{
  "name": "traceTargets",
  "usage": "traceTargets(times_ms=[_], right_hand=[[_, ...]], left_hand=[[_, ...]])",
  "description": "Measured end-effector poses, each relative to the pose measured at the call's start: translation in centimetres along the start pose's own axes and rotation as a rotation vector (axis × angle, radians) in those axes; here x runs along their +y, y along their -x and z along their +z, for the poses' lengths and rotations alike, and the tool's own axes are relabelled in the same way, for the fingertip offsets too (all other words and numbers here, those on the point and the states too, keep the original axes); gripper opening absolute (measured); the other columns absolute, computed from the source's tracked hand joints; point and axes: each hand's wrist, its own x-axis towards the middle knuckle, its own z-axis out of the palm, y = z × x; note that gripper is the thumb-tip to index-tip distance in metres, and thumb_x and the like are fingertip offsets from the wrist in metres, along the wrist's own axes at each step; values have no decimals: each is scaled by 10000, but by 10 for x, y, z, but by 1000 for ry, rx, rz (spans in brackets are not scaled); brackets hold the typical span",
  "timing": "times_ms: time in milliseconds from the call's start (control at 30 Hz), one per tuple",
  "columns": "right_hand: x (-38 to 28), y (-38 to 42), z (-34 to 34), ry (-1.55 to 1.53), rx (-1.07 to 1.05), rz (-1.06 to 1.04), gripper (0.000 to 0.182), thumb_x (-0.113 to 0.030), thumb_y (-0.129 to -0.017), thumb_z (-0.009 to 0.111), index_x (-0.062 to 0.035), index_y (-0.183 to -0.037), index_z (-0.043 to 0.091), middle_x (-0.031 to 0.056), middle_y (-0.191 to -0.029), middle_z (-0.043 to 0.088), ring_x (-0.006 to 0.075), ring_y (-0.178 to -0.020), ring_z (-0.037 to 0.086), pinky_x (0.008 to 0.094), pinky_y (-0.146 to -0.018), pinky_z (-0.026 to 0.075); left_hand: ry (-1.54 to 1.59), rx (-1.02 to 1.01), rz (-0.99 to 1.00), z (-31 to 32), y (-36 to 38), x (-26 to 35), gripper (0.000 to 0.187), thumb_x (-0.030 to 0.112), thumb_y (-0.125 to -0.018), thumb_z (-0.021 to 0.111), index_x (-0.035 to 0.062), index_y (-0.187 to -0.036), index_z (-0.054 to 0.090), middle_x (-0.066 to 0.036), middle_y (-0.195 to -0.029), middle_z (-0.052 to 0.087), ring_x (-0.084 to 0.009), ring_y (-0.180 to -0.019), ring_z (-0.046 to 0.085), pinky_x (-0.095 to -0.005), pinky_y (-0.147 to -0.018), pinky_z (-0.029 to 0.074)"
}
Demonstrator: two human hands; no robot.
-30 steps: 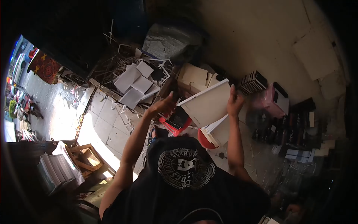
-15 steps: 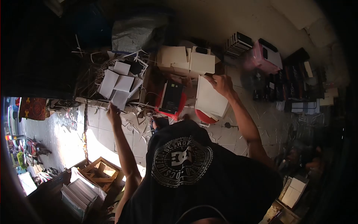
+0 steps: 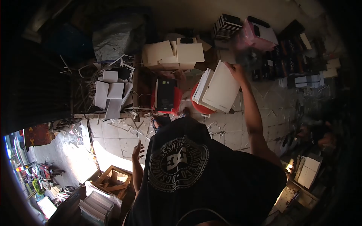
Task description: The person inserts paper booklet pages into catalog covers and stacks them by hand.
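Note:
My right hand (image 3: 236,72) grips the upper corner of a large white sheet (image 3: 221,88), which is lifted and tilted over a stack of white sheets (image 3: 202,86) on a red stool (image 3: 204,109). My left hand (image 3: 138,150) is in the air near my body with its fingers apart, holding nothing. Between the two sides, a black board (image 3: 165,94) lies on another red stool (image 3: 154,98). White folded pieces (image 3: 115,90) lie on the heap of paper strips at the left.
Cream-coloured boxes (image 3: 158,52) stand at the back. Black books (image 3: 227,27) and a pink bundle (image 3: 260,34) are at the back right. Paper scraps litter the tiled floor (image 3: 109,132). A wooden crate (image 3: 113,180) and a book stack (image 3: 96,206) stand lower left.
My left hand has left the white pieces, moved back toward my body and opened. My right hand has raised the large white sheet and shifted right, showing the stack beneath. The view has turned slightly.

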Motion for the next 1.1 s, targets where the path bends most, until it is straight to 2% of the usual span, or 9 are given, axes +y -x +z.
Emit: traceTargets(times_ms=[67,133,300,433,533,733,800,867,1100], right_hand=[[18,-2,23,184,1,-61,618,-554,-823,652,12,-609,525,100,-515,443,185,-485,390,356,-498,352],[58,1,71,401,99,-168,539,-581,-768,676,-85,-974,635,105,-930,658,277,-841,627,402,-706,487],[63,26,116,455,107,150,759,-517,-742,731,-66,-1302,486,147,-1188,580,343,-1099,543,481,-899,430],[33,35,119,359,449,-256,626,-416,-762,755,-52,-1217,526,134,-1046,609,317,-949,591,436,-812,475],[-27,59,152,-54,220,-311,525,-348,-783,756,-34,-1148,548,136,-961,619,291,-852,615,392,-730,503],[-26,131,321,-259,-443,-100,615,-456,-755,764,-9,-1118,551,126,-870,637,216,-801,639,326,-678,510],[5,145,373,-136,-623,119,752,-587,-681,764,3,-1091,544,139,-880,641,260,-819,649,355,-713,519],[42,155,416,44,-686,177,863,-671,-603,762,14,-1075,528,158,-913,649,313,-873,651,382,-771,519],[47,138,481,24,-247,584,989,-649,-541,805,34,-1178,480,251,-1140,559,376,-1056,578,426,-861,496]], left_hand=[[-11,-109,128,24,16,1,763,712,-836,446,8,-998,693,-213,-1018,666,-383,-967,616,-455,-824,478],[-43,-147,186,37,23,0,750,701,-841,450,9,-1001,691,-206,-1000,668,-369,-951,621,-448,-806,481],[-56,-158,248,50,32,3,717,674,-854,458,11,-1008,685,-188,-956,675,-333,-912,634,-430,-760,490],[-71,-141,239,52,37,-16,691,652,-865,465,13,-1014,680,-174,-921,680,-304,-880,644,-416,-723,498],[-166,-127,231,54,24,-55,671,636,-872,470,14,-1019,676,-164,-894,684,-282,-856,652,-405,-695,503],[-385,68,432,32,-32,-119,632,603,-888,481,16,-1028,668,-142,-841,692,-239,-809,668,-383,-640,514],[20,-91,171,-1,19,-33,532,488,-931,494,-10,-1052,635,-134,-828,691,-197,-734,672,-323,-589,504],[127,-5,208,-25,35,4,487,439,-957,479,-20,-1022,628,-117,-797,685,-174,-695,661,-290,-593,499],[-76,-106,294,-81,15,29,431,376,-978,466,-22,-1028,625,-107,-817,690,-167,-731,654,-290,-654,497]])
